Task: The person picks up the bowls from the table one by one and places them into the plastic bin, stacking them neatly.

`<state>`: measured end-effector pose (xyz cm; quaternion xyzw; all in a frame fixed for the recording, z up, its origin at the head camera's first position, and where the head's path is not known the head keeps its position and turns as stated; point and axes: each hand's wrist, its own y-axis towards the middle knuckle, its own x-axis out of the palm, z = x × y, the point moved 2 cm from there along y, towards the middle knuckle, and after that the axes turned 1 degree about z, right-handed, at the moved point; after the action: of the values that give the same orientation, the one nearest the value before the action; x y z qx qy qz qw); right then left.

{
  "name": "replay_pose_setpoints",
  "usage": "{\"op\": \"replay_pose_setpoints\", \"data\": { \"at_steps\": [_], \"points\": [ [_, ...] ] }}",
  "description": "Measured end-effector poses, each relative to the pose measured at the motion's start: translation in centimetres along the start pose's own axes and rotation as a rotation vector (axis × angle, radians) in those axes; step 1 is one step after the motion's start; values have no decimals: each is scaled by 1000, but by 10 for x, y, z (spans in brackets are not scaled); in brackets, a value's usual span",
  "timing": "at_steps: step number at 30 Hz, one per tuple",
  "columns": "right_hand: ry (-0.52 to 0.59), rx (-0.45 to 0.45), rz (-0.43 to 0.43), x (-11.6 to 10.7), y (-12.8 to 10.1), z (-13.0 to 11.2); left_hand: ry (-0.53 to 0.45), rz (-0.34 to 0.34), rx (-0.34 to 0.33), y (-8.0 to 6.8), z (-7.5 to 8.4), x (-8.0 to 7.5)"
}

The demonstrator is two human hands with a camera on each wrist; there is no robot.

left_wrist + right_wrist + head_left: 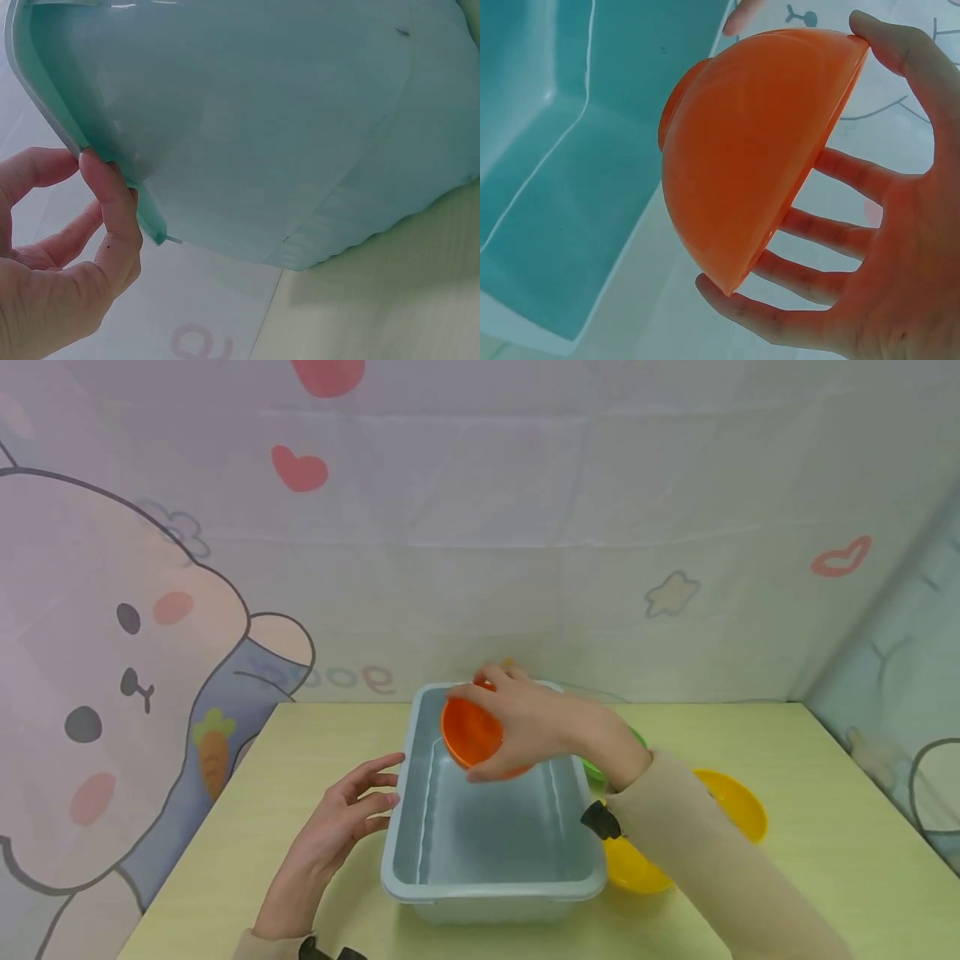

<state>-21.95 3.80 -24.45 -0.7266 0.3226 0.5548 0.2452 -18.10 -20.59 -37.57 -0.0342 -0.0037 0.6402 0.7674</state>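
My right hand (532,718) holds an orange bowl (471,732) over the blue-grey plastic basin (491,891). The bowl is tipped on its side. In the right wrist view, thumb and fingers spread across the bowl's rim, and its rounded outside and foot ring face the basin. To the left of the basin, my left hand (341,818) has its fingertips at the basin's left rim. Up close in the left wrist view, the loosely bent fingers (112,217) touch the rim's outer lip.
Right of the basin stand a yellow bowl (735,803) and another yellow bowl (636,867), partly covered by my right sleeve. A green rim (592,770) shows behind my right wrist. A printed cloth (480,568) hangs behind the light wooden table (840,860).
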Motion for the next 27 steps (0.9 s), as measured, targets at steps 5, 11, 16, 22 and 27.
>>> {"op": "replay_pose_setpoints", "data": {
  "at_steps": [5, 11, 16, 22, 27],
  "points": [
    [1, 34, -9, 3, 8, -1, 2, -2, -2, 1, 0, 1],
    [-1, 54, -13, 3, 15, -2, 9, 1, -2, 1, 1, 1],
    [-4, 80, -39, 6, 21, 0, 17, 13, -10, 1, 2, 1],
    [20, 106, -61, 13, 28, 4, 26, 25, -23, 0, 2, 1],
    [39, 126, -76, 20, 34, 9, 19, 17, -20, 0, 1, 1]
  ]
}}
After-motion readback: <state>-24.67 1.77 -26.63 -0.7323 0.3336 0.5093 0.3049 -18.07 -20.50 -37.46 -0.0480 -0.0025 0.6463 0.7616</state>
